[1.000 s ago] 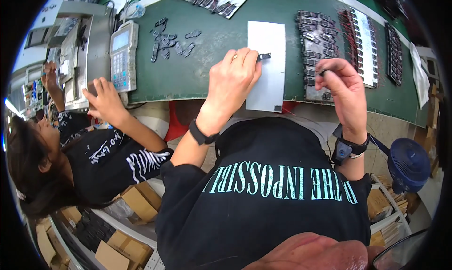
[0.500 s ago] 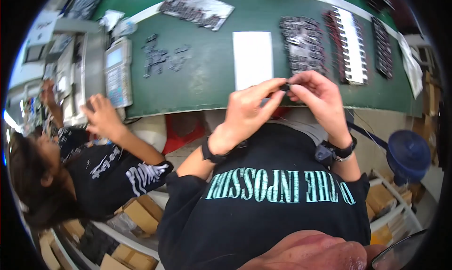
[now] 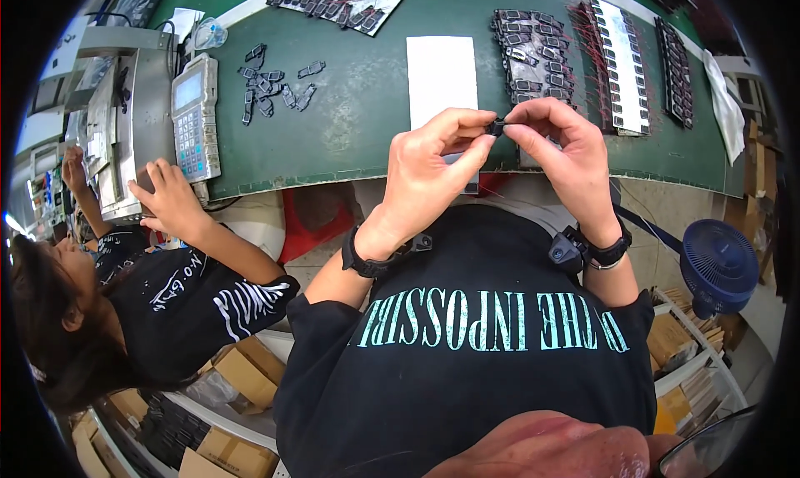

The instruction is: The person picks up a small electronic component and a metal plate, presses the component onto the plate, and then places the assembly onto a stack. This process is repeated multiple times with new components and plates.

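A small black rectangular part (image 3: pixel 495 129), its exact kind too small to tell, is held above the near edge of the green table. My left hand (image 3: pixel 429 165) pinches its left side between thumb and forefinger. At its right end, the thumb and forefinger of my right hand (image 3: pixel 575 157) are closed; whether they grip the body or a thin wire on it is hard to see. Just beyond my left hand lies a white sheet (image 3: pixel 440 78). Past my right hand, a grey panel (image 3: pixel 533 65) carries rows of similar black parts with dark red wires.
Loose black parts (image 3: pixel 265 85) lie on the table (image 3: pixel 358 103) at left. Further panels with black parts (image 3: pixel 337 3) (image 3: pixel 618 65) (image 3: pixel 675 74) lie far and right. A co-worker's hand (image 3: pixel 171 199) is near a keypad unit (image 3: pixel 193 115). A blue fan (image 3: pixel 718 267) stands at right.
The view has shifted slightly, so the table things sit higher and further left. Both hands stay together at the black part, which now shows more clearly between the fingertips.
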A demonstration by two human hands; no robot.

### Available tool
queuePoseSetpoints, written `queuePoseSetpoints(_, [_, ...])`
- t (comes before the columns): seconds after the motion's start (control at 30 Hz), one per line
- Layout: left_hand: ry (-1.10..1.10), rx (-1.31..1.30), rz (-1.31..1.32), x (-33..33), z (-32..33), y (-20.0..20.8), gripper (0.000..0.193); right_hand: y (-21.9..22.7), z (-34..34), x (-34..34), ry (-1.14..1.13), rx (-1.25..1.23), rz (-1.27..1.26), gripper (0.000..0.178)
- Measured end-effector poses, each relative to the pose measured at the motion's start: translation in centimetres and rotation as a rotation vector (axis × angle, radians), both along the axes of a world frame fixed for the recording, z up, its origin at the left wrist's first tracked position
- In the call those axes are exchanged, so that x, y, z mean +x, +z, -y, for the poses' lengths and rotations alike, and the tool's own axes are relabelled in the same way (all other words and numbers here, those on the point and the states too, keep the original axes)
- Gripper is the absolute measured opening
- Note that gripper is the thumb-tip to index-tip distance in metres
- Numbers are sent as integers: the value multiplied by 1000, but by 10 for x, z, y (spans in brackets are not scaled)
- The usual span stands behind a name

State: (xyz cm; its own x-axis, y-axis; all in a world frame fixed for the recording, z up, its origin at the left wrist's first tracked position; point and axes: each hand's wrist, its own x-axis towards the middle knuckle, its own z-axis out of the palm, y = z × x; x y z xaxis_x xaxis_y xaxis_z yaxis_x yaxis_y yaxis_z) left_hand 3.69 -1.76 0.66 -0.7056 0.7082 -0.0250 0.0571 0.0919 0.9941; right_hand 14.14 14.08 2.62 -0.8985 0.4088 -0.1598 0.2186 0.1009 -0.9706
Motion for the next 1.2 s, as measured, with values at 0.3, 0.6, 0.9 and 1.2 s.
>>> queuePoseSetpoints(0.3, [-84,-11,16,-2,1,1,21,-7,-16,0,118,-177,34,17])
queuePoseSetpoints(0.6, [-116,-14,36,-2,-1,2,18,-5,-24,-3,209,-342,74,22])
queuePoseSetpoints(0.9, [-242,-145,257,-14,5,4,17,1,2,10,198,201,5,23])
queuePoseSetpoints(1.2, [-225,-138,315,-74,-45,-2,20,-10,-50,-4,125,871,-155,14])
